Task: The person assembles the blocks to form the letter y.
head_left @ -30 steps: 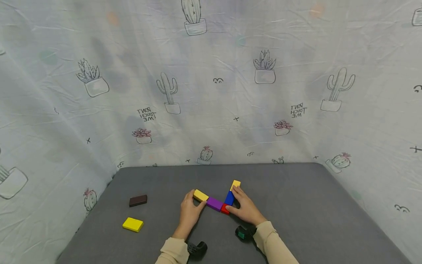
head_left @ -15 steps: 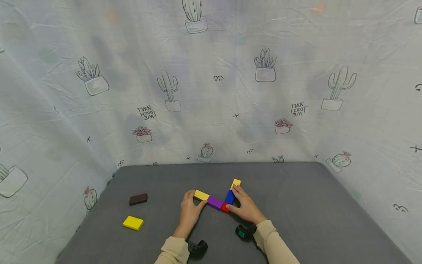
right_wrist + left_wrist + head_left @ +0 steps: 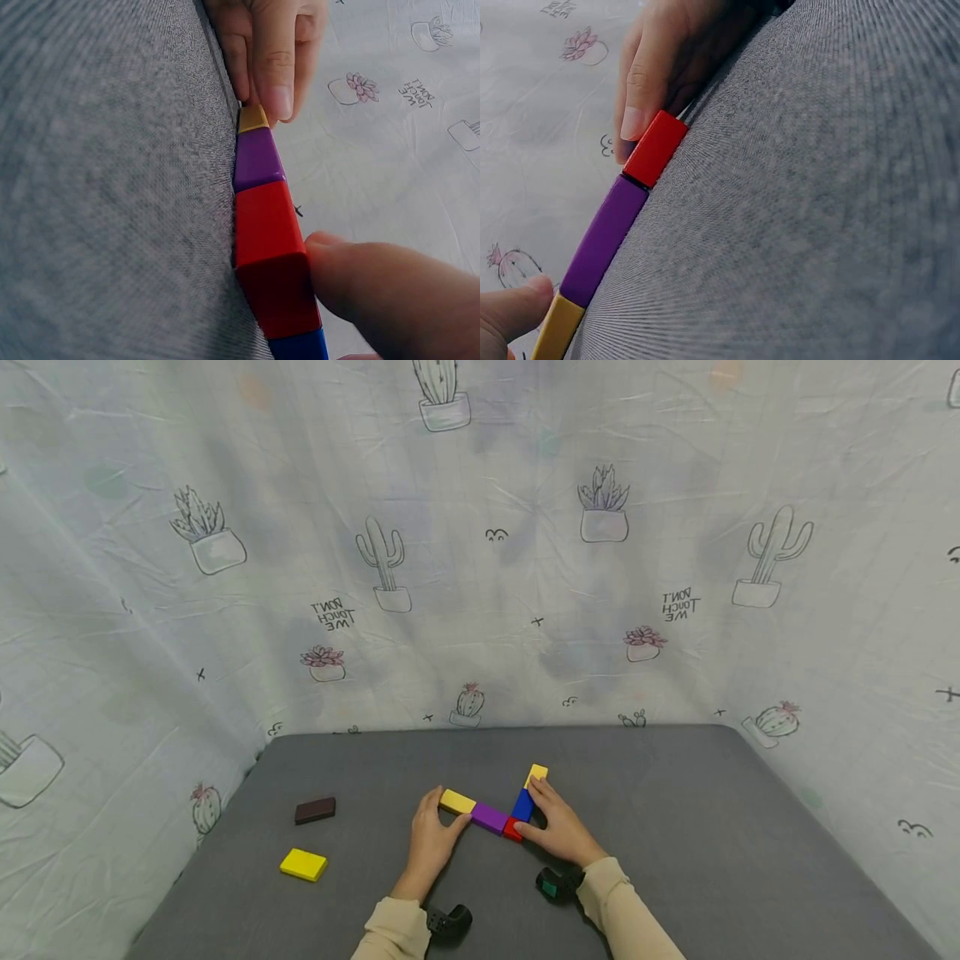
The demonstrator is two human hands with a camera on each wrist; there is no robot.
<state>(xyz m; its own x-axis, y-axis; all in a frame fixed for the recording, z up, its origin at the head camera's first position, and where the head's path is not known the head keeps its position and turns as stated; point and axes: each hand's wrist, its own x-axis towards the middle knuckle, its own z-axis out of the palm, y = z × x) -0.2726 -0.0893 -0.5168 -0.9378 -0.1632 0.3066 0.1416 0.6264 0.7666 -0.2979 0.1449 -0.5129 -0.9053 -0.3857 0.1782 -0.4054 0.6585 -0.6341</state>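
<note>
On the grey table, coloured blocks stand end to end in a bent line, like a V. Its left arm is a yellow block (image 3: 457, 802) and a purple block (image 3: 489, 818); a red block (image 3: 512, 830) sits at the corner. From there a blue block (image 3: 522, 807) and a second yellow block (image 3: 537, 772) run away to the back. My left hand (image 3: 432, 841) holds the left yellow block between thumb and fingers, the thumb near the purple joint. My right hand (image 3: 561, 833) spans the other arm, thumb on the red block (image 3: 274, 225), fingertips at the far yellow block, partly covering the blue one.
Two loose blocks lie apart on the left of the table (image 3: 675, 827): a dark brown one (image 3: 315, 811) and, nearer, a bright yellow one (image 3: 303, 865). Black wrist devices (image 3: 450, 925) sit under both forearms. A cloth printed with cacti (image 3: 480, 568) hangs around the table.
Both hands and the blocks keep their places. Only the head view has tilted very slightly.
</note>
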